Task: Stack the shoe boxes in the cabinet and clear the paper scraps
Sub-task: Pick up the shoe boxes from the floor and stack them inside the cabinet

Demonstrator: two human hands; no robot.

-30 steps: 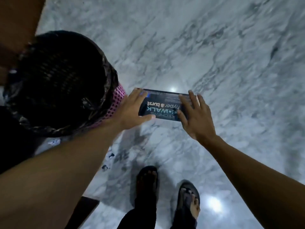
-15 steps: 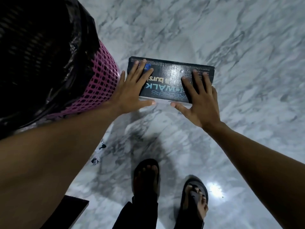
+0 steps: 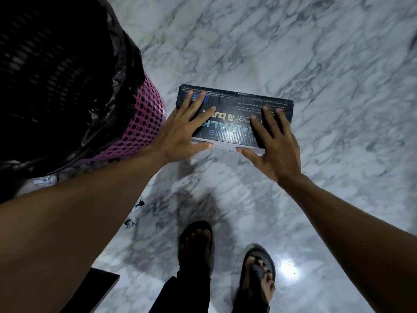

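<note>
Pinching shoe box [image 3: 237,102] at near edge — left hand [image 3: 180,134], right hand [image 3: 279,150].

- The shoe box [image 3: 234,116], pinched between my left hand [image 3: 180,134] and right hand [image 3: 277,143], is dark printed cardboard. Its top is finely ribbed with a low sheen, and its near edge is paler and duller.
- The bin liner [image 3: 67,86] at 10 o'clock is thin black plastic film, crinkled and glossy.
- Beneath it, the basket [image 3: 144,123] at 9 o'clock is pink moulded plastic in an open lattice, fairly matt.
- The floor [image 3: 316,64] is polished white-and-grey marble, smooth; at 5 o'clock it mirrors a lamp.
- My sandals [image 3: 256,269] at 6 o'clock look like matt dark rubber.
- The paper scraps [image 3: 129,222] at 7 o'clock are crumpled and dull.
</note>
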